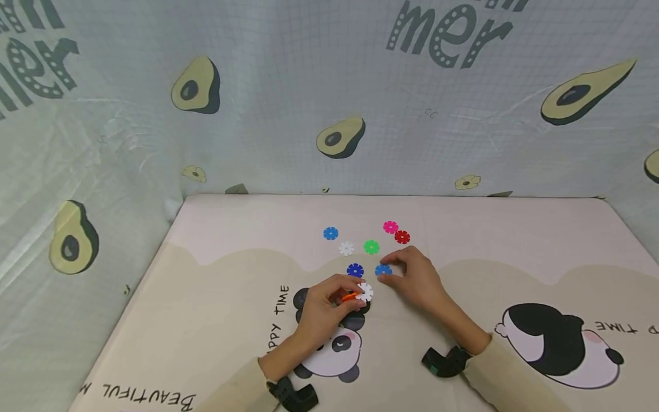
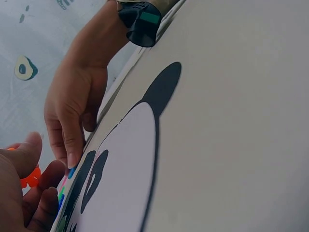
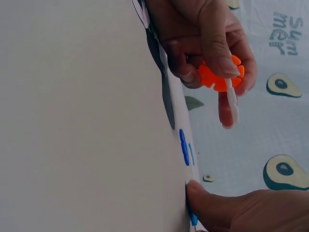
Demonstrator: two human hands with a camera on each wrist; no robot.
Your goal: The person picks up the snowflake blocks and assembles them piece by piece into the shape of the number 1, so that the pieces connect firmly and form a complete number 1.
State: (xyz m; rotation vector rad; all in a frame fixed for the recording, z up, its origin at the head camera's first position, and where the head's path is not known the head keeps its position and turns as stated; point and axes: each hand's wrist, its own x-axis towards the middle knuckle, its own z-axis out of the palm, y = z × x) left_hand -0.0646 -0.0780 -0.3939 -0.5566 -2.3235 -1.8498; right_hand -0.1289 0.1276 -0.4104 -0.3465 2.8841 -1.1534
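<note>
At lower left the table (image 1: 206, 326) reads "BEAUTIFUL", upside down. At lower centre, the left hand (image 1: 326, 300) pinches an orange disc (image 3: 207, 77) and white disc (image 1: 367, 292), seemingly joined. The right hand (image 1: 416, 280) pinches a blue disc (image 1: 383, 269) at the table. Six loose discs (image 1: 371, 247) lie around centre. Upper right, the wall (image 1: 268, 86) reads "mer".

Head view softly bright, faint glare on the backdrop (image 1: 273, 103); 2 wrist views dimmer

Orange disc (image 3: 207, 79) + wht disc (image 1: 367, 292), notched, set crosswise.
Both held above tabletop (image 1: 453, 229) by L fingers (image 1: 338, 282); lt-blue disc (image 1: 383, 269) pinched in R fingers (image 1: 393, 281) at tabletop.
</note>
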